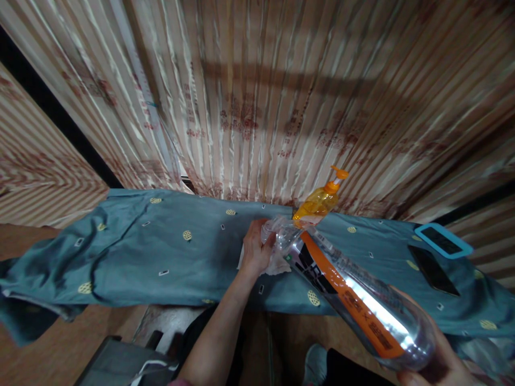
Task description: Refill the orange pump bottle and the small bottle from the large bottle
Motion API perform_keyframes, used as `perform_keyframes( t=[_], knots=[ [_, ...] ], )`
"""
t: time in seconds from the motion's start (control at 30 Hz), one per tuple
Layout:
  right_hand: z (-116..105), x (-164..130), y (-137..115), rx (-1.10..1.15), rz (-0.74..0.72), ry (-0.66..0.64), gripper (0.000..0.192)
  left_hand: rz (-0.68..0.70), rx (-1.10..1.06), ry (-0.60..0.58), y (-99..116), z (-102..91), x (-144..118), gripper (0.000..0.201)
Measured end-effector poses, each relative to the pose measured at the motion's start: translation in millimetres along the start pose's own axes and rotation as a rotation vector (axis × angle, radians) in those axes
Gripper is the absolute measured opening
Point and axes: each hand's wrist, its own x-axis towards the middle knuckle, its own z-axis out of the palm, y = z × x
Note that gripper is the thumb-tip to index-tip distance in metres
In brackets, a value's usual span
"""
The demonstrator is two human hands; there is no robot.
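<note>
A large clear plastic bottle [341, 292] with an orange and black label lies slantwise in front of me, its neck end toward the middle of the table. My right hand [436, 346] is closed around its base at the lower right. At the neck end, my left hand [257, 249] has its fingers closed on a clear plastic piece [270, 231]; whether this is part of the bottle I cannot tell. A white tissue [276, 265] shows beneath that hand. Just behind stands a tilted-looking yellow pump bottle [317, 205] with an orange pump top.
A teal patterned cloth [132, 246] covers the long narrow table. On its right side are a dark phone [433, 269] and a light-blue framed device [442, 241]. A striped curtain [241, 107] hangs behind. A grey stool-like object [120, 362] stands at lower left.
</note>
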Motion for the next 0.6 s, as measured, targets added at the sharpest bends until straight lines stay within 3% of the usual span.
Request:
perform_keyframes(
  t=[0.1,0.27,0.6],
  knots=[
    [-8,4,5,-0.02,-0.046,-0.075,0.077,0.01,-0.002,-0.003,1,-0.6,0,0.026],
    [-6,3,4,0.004,-0.012,-0.012,0.077,0.023,0.002,-0.002,1,-0.6,-1,0.03],
    [3,2,17,-0.058,-0.125,0.076,0.086,0.008,0.013,-0.011,0,-1.0,1,0.031]
  ],
)
